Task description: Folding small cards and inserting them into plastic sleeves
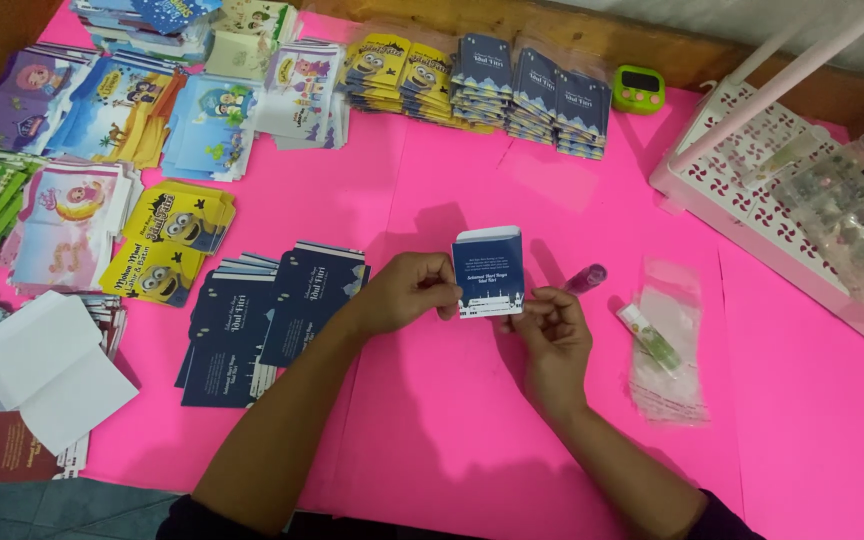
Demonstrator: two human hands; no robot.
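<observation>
Left hand [407, 292] and right hand [544, 335] are pinched closed on a small navy envelope [489, 272]; flap folding is judged underway, requiring steady alignment.

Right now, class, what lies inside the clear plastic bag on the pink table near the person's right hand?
Inside the clear plastic bag lies a small vial with a white end, its contents greenish. The bag rests flat on the pink table, beside the right hand. Nothing else shows inside.

place: a home craft table | signs: bright pink table cover [452, 420]; many piles of small colourful envelopes [202, 130]; a white plastic basket [742, 190]; a little green timer [638, 88]; tiled floor [62, 505] below
</observation>
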